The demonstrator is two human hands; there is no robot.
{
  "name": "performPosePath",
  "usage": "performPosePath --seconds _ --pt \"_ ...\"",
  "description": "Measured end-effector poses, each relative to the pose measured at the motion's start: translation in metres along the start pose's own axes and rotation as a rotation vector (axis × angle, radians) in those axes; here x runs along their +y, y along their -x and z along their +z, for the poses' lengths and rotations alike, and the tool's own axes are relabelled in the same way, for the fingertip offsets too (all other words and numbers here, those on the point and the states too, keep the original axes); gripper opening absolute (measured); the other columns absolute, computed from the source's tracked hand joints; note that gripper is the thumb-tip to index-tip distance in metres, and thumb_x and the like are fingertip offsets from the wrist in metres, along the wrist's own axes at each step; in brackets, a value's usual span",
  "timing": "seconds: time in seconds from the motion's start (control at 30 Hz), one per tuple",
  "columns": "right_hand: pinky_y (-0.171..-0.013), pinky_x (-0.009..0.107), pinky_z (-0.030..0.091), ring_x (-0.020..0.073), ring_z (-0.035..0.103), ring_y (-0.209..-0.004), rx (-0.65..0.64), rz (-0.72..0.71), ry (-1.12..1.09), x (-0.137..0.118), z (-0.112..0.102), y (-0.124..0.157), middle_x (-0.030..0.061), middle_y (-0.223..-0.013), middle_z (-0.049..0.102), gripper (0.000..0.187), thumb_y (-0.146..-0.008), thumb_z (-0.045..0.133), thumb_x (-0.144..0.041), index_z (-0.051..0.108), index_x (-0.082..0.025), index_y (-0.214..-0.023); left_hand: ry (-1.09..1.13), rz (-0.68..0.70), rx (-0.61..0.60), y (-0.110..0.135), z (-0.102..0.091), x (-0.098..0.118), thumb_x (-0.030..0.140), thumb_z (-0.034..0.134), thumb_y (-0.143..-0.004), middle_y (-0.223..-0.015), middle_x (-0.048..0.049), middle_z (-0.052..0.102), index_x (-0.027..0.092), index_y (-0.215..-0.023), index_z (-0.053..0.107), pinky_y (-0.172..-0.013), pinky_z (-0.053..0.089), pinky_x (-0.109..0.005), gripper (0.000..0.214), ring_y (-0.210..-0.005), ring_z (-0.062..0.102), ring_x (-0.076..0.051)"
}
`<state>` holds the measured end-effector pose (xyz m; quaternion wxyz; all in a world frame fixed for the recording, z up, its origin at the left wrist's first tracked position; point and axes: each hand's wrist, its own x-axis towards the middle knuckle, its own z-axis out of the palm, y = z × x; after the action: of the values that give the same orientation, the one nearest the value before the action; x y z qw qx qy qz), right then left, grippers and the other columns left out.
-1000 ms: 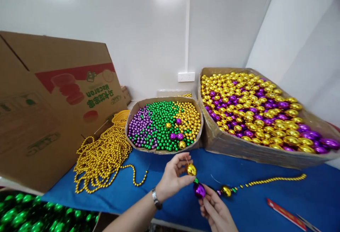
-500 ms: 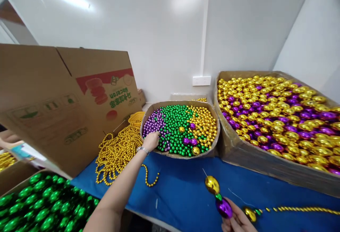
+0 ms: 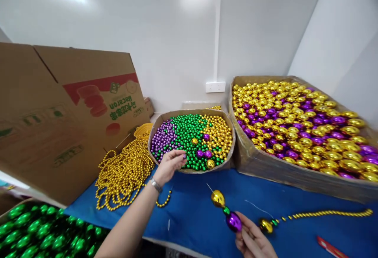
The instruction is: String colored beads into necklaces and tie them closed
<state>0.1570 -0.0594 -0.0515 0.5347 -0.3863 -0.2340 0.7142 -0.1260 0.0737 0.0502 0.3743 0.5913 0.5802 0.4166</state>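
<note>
My left hand (image 3: 169, 166), with a metal band at the wrist, pinches a small purple bead (image 3: 184, 156) over the front of a box of small beads (image 3: 189, 171). Purple, green and gold beads fill that box. In my right hand (image 3: 254, 237) is a threaded string: a large purple bead (image 3: 234, 222) between my fingers, then a small green bead (image 3: 226, 210) and a large gold bead (image 3: 218, 198). A thin needle (image 3: 209, 187) sticks out beyond the gold one. Beside this hand lies another large gold bead (image 3: 265, 225), joined to a gold bead chain (image 3: 325, 213).
A big box (image 3: 265, 167) of large gold and purple beads stands at right. Gold bead strands (image 3: 124, 179) are heaped at left, by a tall carton (image 3: 97, 132). Large green beads (image 3: 44, 230) fill the lower left. A red object (image 3: 329, 246) lies on the blue cloth (image 3: 191, 203).
My left hand has risen out of the small beads and moved back a little, now with a purple bead at its fingertips. The view has turned right; my right hand keeps its hold.
</note>
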Motion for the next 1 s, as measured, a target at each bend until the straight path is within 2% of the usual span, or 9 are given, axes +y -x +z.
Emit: performPosePath --seconds 0.1,0.17,0.27,0.37,0.53,1.0 --pt "-0.056 0.025 0.047 0.0141 0.054 -0.064 0.020 -0.032 0.017 -0.001 0.008 0.002 0.0036 -0.076 0.065 0.043 -0.060 0.080 -0.041 0.070 -0.027 -0.099 0.651 -0.080 -0.134 0.026 0.030 0.012 0.032 0.068 -0.076 -0.100 -0.0116 0.066 0.011 -0.097 0.064 -0.070 0.052 -0.027 0.029 -0.077 0.066 -0.016" --pt "-0.057 0.023 0.047 0.0132 0.054 -0.065 0.039 -0.044 0.021 -0.002 0.011 0.003 0.0032 -0.076 0.065 0.042 -0.060 0.080 -0.042 0.070 -0.027 -0.099 0.849 -0.165 -0.188 0.038 0.045 0.018 0.028 0.072 -0.072 -0.093 -0.0098 0.068 0.011 -0.092 0.065 -0.067 0.052 -0.024 0.027 -0.073 0.066 -0.014" --pt "-0.059 0.023 0.046 0.0133 0.054 -0.066 0.059 -0.064 0.035 -0.003 0.011 0.005 0.0033 -0.076 0.065 0.044 -0.061 0.080 -0.042 0.070 -0.026 -0.101 0.907 -0.241 -0.221 0.046 0.058 0.021 0.025 0.073 -0.073 -0.087 -0.0079 0.068 0.012 -0.092 0.065 -0.064 0.052 -0.022 0.024 -0.071 0.066 -0.013" --pt "-0.060 0.023 0.047 0.0141 0.055 -0.068 0.076 -0.073 0.040 -0.005 0.009 0.006 0.0035 -0.077 0.065 0.045 -0.062 0.079 -0.042 0.069 -0.025 -0.103 0.943 -0.270 -0.256 0.048 0.062 0.020 0.025 0.071 -0.075 -0.087 -0.0082 0.068 0.012 -0.092 0.064 -0.062 0.051 -0.021 0.023 -0.070 0.065 -0.012" --pt "-0.060 0.024 0.047 0.0146 0.054 -0.068 0.092 -0.074 0.050 -0.007 0.009 0.008 0.0028 -0.074 0.063 0.044 -0.063 0.079 -0.042 0.070 -0.025 -0.103 0.967 -0.259 -0.292 0.051 0.066 0.018 0.030 0.070 -0.075 -0.086 -0.0079 0.067 0.012 -0.092 0.063 -0.062 0.050 -0.022 0.026 -0.070 0.064 -0.013" --pt "-0.061 0.023 0.045 0.0133 0.053 -0.067 0.080 -0.066 0.029 -0.006 0.005 0.007 0.0027 -0.078 0.064 0.046 -0.064 0.079 -0.041 0.068 -0.025 -0.105 0.989 -0.240 -0.344 0.054 0.070 0.015 0.028 0.067 -0.078 -0.082 -0.0068 0.066 0.014 -0.091 0.064 -0.062 0.049 -0.024 0.020 -0.070 0.062 -0.013"
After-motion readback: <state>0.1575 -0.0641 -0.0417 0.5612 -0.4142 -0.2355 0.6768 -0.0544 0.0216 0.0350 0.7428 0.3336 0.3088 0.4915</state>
